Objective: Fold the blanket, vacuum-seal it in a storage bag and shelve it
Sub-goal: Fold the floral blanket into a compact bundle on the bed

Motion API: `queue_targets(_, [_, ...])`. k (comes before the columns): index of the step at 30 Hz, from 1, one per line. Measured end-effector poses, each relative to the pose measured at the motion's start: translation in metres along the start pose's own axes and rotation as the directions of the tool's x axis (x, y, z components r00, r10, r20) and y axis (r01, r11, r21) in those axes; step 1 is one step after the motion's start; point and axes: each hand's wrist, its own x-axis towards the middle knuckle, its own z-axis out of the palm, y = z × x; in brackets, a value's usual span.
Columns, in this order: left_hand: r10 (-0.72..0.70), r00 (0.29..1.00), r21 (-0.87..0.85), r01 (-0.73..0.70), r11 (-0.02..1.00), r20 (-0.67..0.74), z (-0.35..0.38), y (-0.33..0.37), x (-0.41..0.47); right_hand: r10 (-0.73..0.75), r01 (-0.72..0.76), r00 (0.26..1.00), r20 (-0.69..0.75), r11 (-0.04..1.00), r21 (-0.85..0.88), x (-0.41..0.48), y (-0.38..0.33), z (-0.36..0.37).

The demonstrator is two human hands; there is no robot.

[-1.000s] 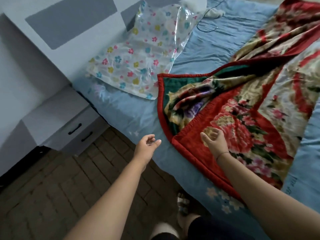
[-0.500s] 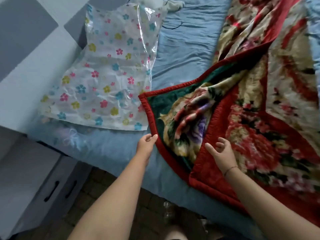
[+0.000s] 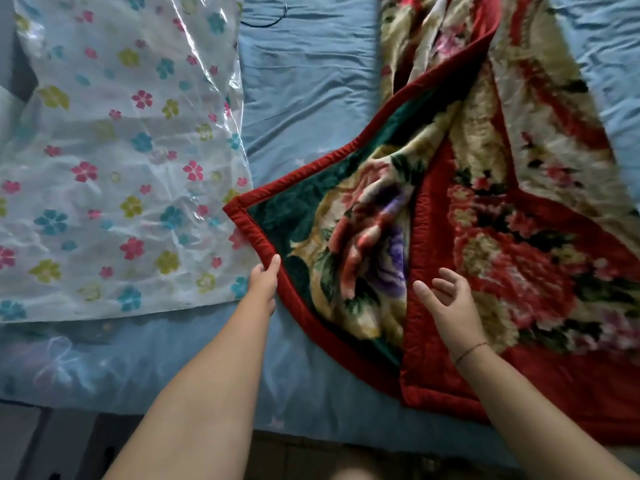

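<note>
A thick floral blanket (image 3: 512, 216) with a red border lies crumpled on the bed, one corner folded back to show its green side. My left hand (image 3: 264, 284) is at that corner's red trim, thumb on top and fingers tucked under the edge, pinching it. My right hand (image 3: 446, 299) hovers just over the red fold, fingers spread, holding nothing. A clear storage bag (image 3: 114, 168) printed with coloured flowers lies flat to the left, its right edge slightly under the blanket's corner.
The blue bed sheet (image 3: 304, 98) shows between bag and blanket. A thin black cable (image 3: 266, 24) lies at the far side. The bed's near edge drops to a dark floor (image 3: 311, 455); a grey nightstand (image 3: 31, 445) stands bottom left.
I have leaned in over the bed. My left hand moved forward from the bedside onto the blanket's red trim and took hold; my right hand stayed open above the fold.
</note>
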Motion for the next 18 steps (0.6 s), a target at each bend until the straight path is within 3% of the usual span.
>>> queue_targets(3, [0.019,1.000,-0.143,-0.017,0.990,0.017,0.010,0.010,0.006,0.030,-0.030,0.999,-0.024,0.999,0.032,-0.001,0.007,0.001])
queue_targets(8, [0.232,0.961,-0.180,-0.205,0.962,0.151,0.043,0.039,-0.032,0.046,-0.048,0.999,0.025,0.993,0.110,-0.007,-0.009,0.011])
queue_targets(13, [0.299,0.836,-0.149,-0.259,0.954,0.460,0.091,0.051,-0.126,-0.088,0.065,0.992,0.092,0.972,0.225,-0.004,-0.076,0.026])
queue_targets(18, [0.302,0.699,-0.060,-0.348,0.936,0.648,0.113,0.044,-0.197,-0.237,0.236,0.971,0.015,0.971,0.041,0.013,-0.125,0.009])
